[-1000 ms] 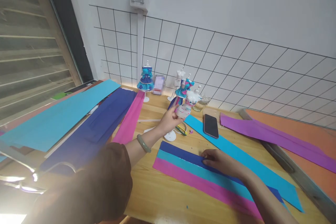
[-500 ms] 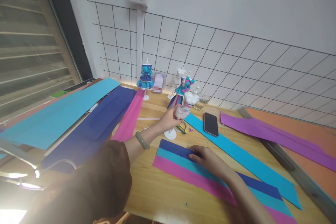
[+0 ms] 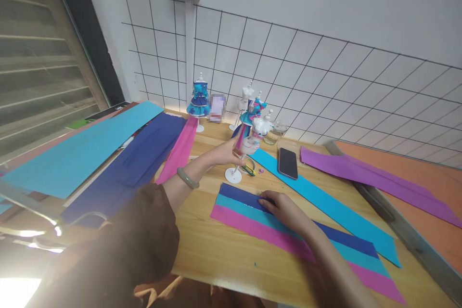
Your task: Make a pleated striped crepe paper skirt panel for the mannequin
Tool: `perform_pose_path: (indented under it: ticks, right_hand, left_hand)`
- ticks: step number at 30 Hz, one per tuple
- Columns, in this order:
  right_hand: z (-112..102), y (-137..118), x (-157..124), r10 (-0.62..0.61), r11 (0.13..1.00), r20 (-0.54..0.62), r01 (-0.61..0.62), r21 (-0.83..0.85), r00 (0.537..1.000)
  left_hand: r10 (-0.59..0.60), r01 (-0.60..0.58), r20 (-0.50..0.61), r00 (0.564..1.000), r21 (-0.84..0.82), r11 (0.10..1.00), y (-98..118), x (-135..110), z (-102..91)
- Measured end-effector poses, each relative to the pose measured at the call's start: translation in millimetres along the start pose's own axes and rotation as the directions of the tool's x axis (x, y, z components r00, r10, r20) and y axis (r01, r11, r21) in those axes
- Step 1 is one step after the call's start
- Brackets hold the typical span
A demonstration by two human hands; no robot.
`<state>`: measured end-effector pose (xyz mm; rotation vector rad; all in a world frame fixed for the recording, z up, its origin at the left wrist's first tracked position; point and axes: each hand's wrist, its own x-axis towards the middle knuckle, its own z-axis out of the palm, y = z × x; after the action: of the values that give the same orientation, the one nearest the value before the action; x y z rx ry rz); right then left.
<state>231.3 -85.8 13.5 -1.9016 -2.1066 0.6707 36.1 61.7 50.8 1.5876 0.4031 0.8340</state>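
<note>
Tabletop (image 3: 202, 255): mannequin (image 3: 261, 127) in left hand (image 3: 229, 152), striped sheet (image 3: 249, 212) beneath right hand (image 3: 283, 207).

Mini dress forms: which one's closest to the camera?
The front white dress form at the left hand; the other three stand farther back, two wearing dresses.

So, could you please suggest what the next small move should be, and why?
I'd probably pinch up the striped fabric with the right hand, which rests on the navy band; the fabric lies flat, and the left hand is at the white dress form.
</note>
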Motion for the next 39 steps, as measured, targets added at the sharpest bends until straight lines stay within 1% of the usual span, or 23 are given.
perform_pose_path:
  ticks: [2,3,4,5,6,7,8,9,11,12,13,15,17,19,22,26,28,30,33,36,39]
  right_hand:
    - [0.6,0.2,0.4,-0.006,1.0,-0.006,0.006,0.006,1.0]
    - [0.8,0.1,0.4,-0.011,1.0,-0.006,0.011,0.011,1.0]
    - [0.9,-0.1,0.3,-0.017,1.0,-0.006,0.017,0.016,1.0]
    - [0.8,-0.4,-0.1,-0.024,0.999,-0.007,0.024,0.024,1.0]
    - [0.5,-1.1,-0.8,-0.03,0.999,-0.013,0.031,0.032,0.999]
    - [0.0,-2.1,-1.6,-0.037,0.998,-0.019,0.037,0.041,0.999]
    - [-0.9,-3.4,-2.7,-0.043,0.998,-0.029,0.045,0.053,0.999]
    - [-2.2,-5.2,-3.9,-0.052,0.996,-0.04,0.055,0.066,0.998]
    - [-5.3,-9.6,-6.4,-0.069,0.993,-0.063,0.075,0.095,0.996]
    - [-7.0,-12.0,-7.5,-0.074,0.991,-0.074,0.082,0.11,0.995]
    - [-8.7,-14.4,-8.6,-0.076,0.988,-0.085,0.086,0.125,0.993]
    - [-11.3,-18.1,-10.1,-0.066,0.985,-0.107,0.082,0.15,0.992]
    - [-12.7,-19.7,-10.9,-0.047,0.983,-0.123,0.068,0.168,0.991]
    - [-13.2,-19.1,-11.2,-0.03,0.982,-0.138,0.055,0.182,0.99]
    - [-14.3,-16.8,-11.5,-0.004,0.978,-0.176,0.041,0.204,0.984]
    - [-19.0,-16.1,-14.5,0.032,0.972,-0.227,0.023,0.233,0.973]
    - [-21.7,-15.3,-17.3,0.042,0.968,-0.229,0.017,0.252,0.973]
    - [-23.9,-11.7,-20.1,0.053,0.963,-0.208,0.004,0.269,0.977]
    - [-26.6,2.3,-23.8,0.08,0.966,-0.161,-0.037,0.257,0.984]
    - [-30.0,24.5,-28.2,0.132,0.981,-0.164,-0.105,0.164,0.978]
    - [-34.1,47.2,-35.6,0.184,0.982,-0.184,-0.17,0.087,0.966]
  left_hand:
    - [-0.085,0.069,0.103,0.991,0.157,0.985,3.5,-1.2,-12.4]
    - [-0.14,0.11,0.085,0.987,0.282,0.953,4.8,-1.2,-19.2]
    - [-0.184,0.157,0.026,0.983,0.419,0.894,6.1,-0.9,-25.8]
    - [-0.217,0.206,-0.042,0.975,0.536,0.819,7.6,-0.8,-31.5]
    - [-0.235,0.235,-0.083,0.969,0.618,0.75,9.6,-0.9,-36.0]
    - [-0.249,0.25,-0.1,0.963,0.67,0.698,11.9,-1.5,-38.7]
    - [-0.274,0.254,-0.089,0.958,0.709,0.658,14.6,-2.6,-39.6]
    - [-0.311,0.243,-0.047,0.949,0.737,0.63,17.4,-4.1,-38.7]
    - [-0.395,0.195,0.077,0.915,0.773,0.603,22.7,-7.5,-32.7]
    - [-0.426,0.158,0.151,0.892,0.779,0.606,24.6,-9.1,-28.3]
    - [-0.443,0.12,0.223,0.868,0.772,0.624,25.8,-10.4,-23.6]
    - [-0.439,0.046,0.349,0.828,0.738,0.673,26.1,-12.0,-14.3]
    - [-0.444,-0.013,0.437,0.782,0.725,0.689,24.3,-12.5,-6.3]
    - [-0.465,-0.051,0.48,0.744,0.735,0.676,21.8,-12.3,0.4]
    - [-0.441,-0.106,0.519,0.732,0.726,0.68,19.1,-12.4,8.7]
    - [-0.395,-0.163,0.511,0.764,0.745,0.647,17.2,-12.8,14.5]
    - [-0.382,-0.194,0.508,0.772,0.76,0.62,17.6,-12.1,13.8]
    - [-0.393,-0.229,0.525,0.755,0.773,0.592,19.5,-10.8,10.7]
    - [-0.445,-0.247,0.512,0.735,0.813,0.528,23.6,-9.1,2.1]
    - [-0.479,-0.223,0.46,0.748,0.853,0.471,23.4,-7.8,-8.4]
    - [-0.522,-0.173,0.401,0.752,0.885,0.431,17.0,-6.3,-17.5]
